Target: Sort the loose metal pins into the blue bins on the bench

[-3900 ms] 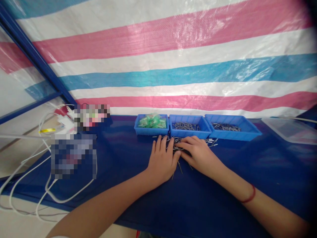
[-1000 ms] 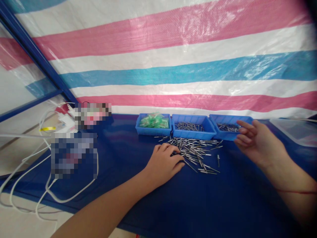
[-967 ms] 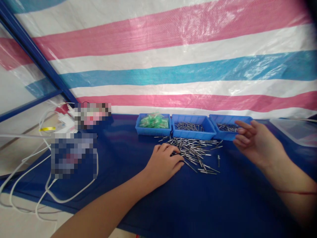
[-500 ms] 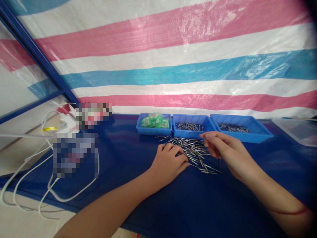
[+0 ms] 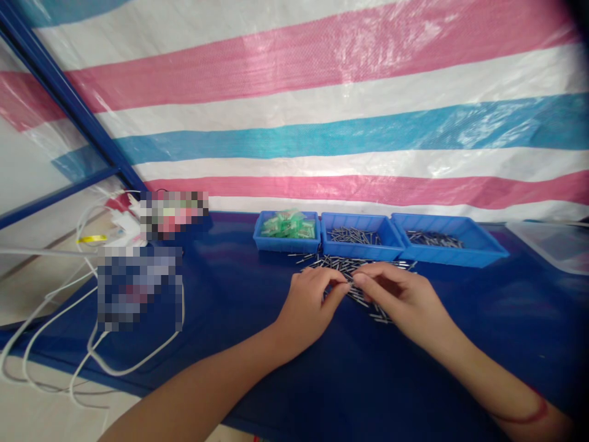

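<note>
Loose metal pins heaped on tabletop, 6 o'clock of middle blue bin, within easy sorting reach. Left hand and right hand meet over heap, fingers narrow, pinching at pins; actual hold cannot be told.

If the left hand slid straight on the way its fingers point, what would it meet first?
Probably the loose metal pins on the cloth, right at the left hand's fingers; the middle blue bin lies beyond. Depth is unclear.
</note>
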A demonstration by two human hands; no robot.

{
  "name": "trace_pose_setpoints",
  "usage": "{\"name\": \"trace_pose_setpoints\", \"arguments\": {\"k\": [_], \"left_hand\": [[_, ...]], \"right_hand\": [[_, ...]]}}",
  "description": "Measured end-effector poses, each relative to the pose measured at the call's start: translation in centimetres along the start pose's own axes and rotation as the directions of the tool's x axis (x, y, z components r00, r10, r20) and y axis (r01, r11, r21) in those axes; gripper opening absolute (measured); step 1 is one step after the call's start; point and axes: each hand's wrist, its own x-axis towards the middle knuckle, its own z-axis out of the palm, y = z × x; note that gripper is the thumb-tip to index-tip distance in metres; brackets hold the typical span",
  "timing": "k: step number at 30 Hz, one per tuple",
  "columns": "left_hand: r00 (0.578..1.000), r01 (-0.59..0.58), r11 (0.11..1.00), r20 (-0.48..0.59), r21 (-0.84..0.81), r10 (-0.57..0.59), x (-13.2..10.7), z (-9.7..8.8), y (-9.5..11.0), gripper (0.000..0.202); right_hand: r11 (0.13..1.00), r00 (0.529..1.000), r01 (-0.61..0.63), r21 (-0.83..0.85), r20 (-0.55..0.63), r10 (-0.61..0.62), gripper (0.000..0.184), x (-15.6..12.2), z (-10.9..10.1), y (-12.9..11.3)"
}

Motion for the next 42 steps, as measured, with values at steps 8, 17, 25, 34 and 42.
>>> {"name": "trace_pose_setpoints", "arguments": {"k": [8,17,25,34,42], "left_hand": [[0.996,0.035,0.993,-0.075,-0.115,-0.044,-0.3,0.1,0.4,0.01],[0.999,-0.017,0.992,-0.033,-0.128,0.013,-0.2,0.1,0.3,0.017],[0.998,-0.041,0.976,-0.052,-0.213,0.031,0.2,-0.2,0.4,0.016],[0.994,-0.064,0.981,-0.096,-0.182,0.047,0.5,-1.2,-0.1,0.016],[0.985,-0.137,0.96,0.136,0.245,0.106,0.5,-1.9,-0.4,0.027]], "right_hand": [[0.947,0.994,-0.091,0.307,-0.025,0.103,0.021,-0.4,0.6,-0.4],[0.993,0.998,0.007,0.116,-0.069,0.001,0.019,-0.6,0.5,-0.9],[0.987,0.987,0.159,0.04,-0.027,-0.158,0.009,-0.6,0.2,-1.0],[0.998,0.99,-0.016,0.063,0.14,0.007,0.025,-0.5,0.6,-0.7],[0.68,0.877,-0.181,0.71,-0.196,0.438,0.02,2.4,-3.7,1.6]]}}
